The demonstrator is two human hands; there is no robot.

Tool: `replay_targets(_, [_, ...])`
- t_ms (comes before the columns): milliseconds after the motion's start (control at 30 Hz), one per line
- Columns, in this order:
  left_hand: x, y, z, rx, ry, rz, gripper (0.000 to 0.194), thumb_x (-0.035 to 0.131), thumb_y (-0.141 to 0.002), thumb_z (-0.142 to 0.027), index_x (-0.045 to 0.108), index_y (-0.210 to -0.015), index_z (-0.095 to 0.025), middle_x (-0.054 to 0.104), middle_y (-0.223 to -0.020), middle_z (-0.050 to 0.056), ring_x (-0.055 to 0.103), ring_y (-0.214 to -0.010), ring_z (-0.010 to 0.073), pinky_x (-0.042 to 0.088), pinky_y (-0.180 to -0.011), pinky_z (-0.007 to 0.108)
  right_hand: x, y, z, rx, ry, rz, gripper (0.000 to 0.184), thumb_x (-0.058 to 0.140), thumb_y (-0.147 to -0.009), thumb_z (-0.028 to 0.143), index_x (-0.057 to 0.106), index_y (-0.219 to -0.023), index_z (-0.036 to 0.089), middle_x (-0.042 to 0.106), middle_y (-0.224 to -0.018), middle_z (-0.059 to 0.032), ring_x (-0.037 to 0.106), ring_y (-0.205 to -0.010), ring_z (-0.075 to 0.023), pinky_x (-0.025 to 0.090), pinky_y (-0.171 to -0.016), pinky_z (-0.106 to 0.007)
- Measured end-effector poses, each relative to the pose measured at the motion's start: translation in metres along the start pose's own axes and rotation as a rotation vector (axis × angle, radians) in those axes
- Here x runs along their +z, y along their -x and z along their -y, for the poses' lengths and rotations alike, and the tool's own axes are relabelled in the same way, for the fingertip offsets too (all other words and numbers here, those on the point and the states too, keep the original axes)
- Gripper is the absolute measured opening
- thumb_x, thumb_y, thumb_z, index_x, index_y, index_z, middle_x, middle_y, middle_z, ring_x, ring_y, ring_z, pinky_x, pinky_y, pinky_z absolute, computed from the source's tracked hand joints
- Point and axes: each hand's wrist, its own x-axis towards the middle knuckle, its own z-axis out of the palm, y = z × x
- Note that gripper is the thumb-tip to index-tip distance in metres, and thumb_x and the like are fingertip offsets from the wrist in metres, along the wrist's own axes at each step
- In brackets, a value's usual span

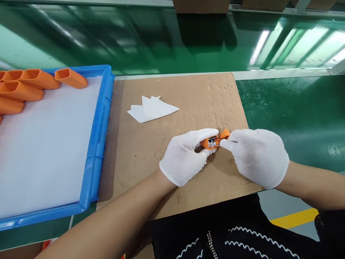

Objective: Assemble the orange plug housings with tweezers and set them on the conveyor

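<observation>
My left hand, in a white glove, is closed around an orange plastic housing. The housing's open end faces right and shows a dark and whitish electronic part inside. Dark wires run from that end toward a smaller orange piece, which lies just beyond my right fingertips. My right hand, also gloved in white, is pinched at the opening. Something thin seems to reach from its fingers into the housing, but it is too small to name.
Both hands work over a cardboard sheet on a green table. Folded white paper or cloth lies behind my left hand. At left, a blue tray with a white liner holds several orange housings. Cardboard boxes stand at the back.
</observation>
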Motion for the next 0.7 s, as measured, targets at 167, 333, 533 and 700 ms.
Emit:
replay_targets(167, [-0.001, -0.002, -0.005, -0.059, 0.125, -0.011, 0.047, 0.075, -0.076, -0.024, 0.072, -0.123, -0.023, 0.078, -0.115, 0.004, 0.077, -0.097, 0.0234, 0.063, -0.096, 0.039, -0.001, -0.004, -0.008, 0.122, -0.169, -0.248, 0.025, 0.060, -0.083, 0.009, 0.076, -0.086, 0.027, 0.068, -0.071, 0.0023, 0.055, -0.056, -0.0130, 0.031, -0.047, -0.029])
replay_targets(333, [-0.010, -0.006, -0.001, 0.041, 0.129, -0.110, 0.050, 0.078, -0.076, -0.030, 0.071, -0.126, -0.026, 0.079, -0.109, 0.003, 0.077, -0.088, 0.0193, 0.064, -0.092, 0.034, 0.001, -0.011, -0.011, 0.275, -0.407, -0.529, 0.016, 0.069, -0.088, 0.013, 0.079, -0.092, 0.025, 0.072, -0.076, 0.0008, 0.062, -0.063, -0.0112, 0.046, -0.053, -0.024])
replay_targets(533, [-0.003, -0.003, 0.005, 0.261, 0.096, -0.302, 0.054, 0.079, -0.078, -0.023, 0.067, -0.131, -0.028, 0.074, -0.126, 0.003, 0.074, -0.108, 0.0215, 0.059, -0.105, 0.039, 0.014, -0.006, -0.005, 0.142, -0.350, -0.402, 0.026, 0.064, -0.089, 0.008, 0.077, -0.098, 0.029, 0.071, -0.078, 0.0029, 0.062, -0.060, -0.0093, 0.045, -0.052, -0.022])
replay_targets(700, [-0.001, 0.000, 0.001, 0.540, -0.165, -0.472, 0.056, 0.074, -0.081, -0.007, 0.066, -0.130, -0.034, 0.075, -0.120, 0.000, 0.073, -0.107, 0.0182, 0.059, -0.104, 0.035, 0.018, -0.004, 0.004, 0.172, -0.416, -0.437, 0.018, 0.067, -0.091, 0.014, 0.075, -0.098, 0.027, 0.070, -0.078, 0.0032, 0.063, -0.064, -0.0086, 0.048, -0.057, -0.021])
